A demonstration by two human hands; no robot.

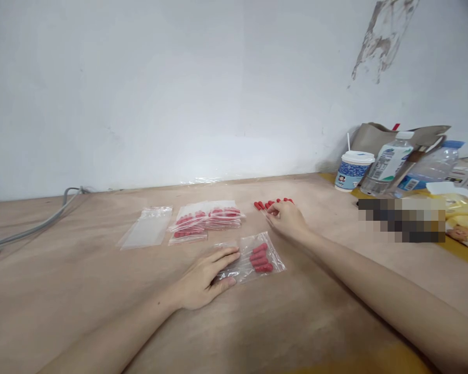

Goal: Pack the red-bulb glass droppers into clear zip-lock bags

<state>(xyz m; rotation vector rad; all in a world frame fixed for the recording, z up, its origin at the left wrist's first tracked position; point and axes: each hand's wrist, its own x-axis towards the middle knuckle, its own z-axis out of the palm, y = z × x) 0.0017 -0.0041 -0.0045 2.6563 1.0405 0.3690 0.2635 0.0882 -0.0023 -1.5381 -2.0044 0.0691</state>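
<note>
My left hand (205, 276) lies on the table with its fingers pressed on the open end of a clear zip bag (253, 257) that holds several red capsule-like pieces. My right hand (285, 218) reaches further back to a row of loose red pieces (265, 204), its fingertips pinched at them; whether one is held I cannot make out. Filled clear bags with red pieces (206, 220) lie stacked in the middle. A pile of empty clear bags (147, 228) lies left of them.
A wooden table (81, 291) stands against a white wall. At the right back stand a lidded cup with a straw (352, 170), plastic bottles (390, 162), a brown bag (378, 138) and yellow packaging (463, 223). A grey cable (42, 222) runs along the left edge.
</note>
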